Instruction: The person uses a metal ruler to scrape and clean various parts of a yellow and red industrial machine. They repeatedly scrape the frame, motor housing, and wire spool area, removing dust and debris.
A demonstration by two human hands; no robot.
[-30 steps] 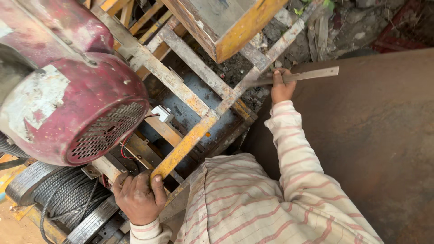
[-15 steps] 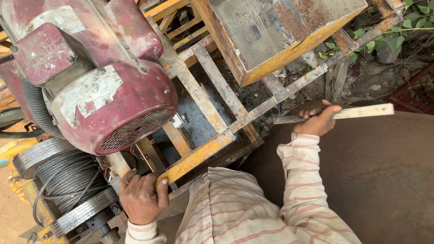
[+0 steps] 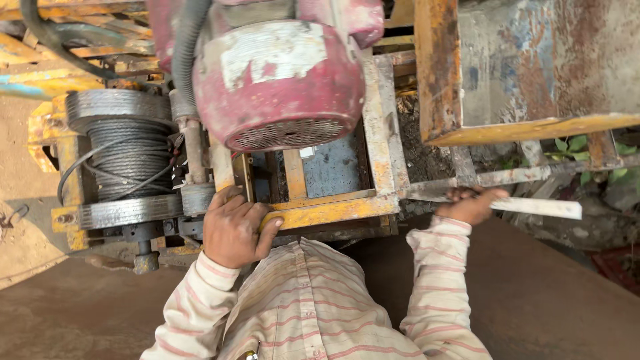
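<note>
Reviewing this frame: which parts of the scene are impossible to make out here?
Head view only:
- Left hand palm: pressed on the yellow painted metal frame bar, so the grip underneath is hidden.
- Right hand fingers: curled around the pale flat metal strip, hiding their tips.
- Red electric motor: its top is cut off by the upper edge.
- Grey steel cable drum: its far side is hidden behind the coils.

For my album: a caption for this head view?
Left hand grips yellow frame bar; right hand holds pale flat strip.
</note>
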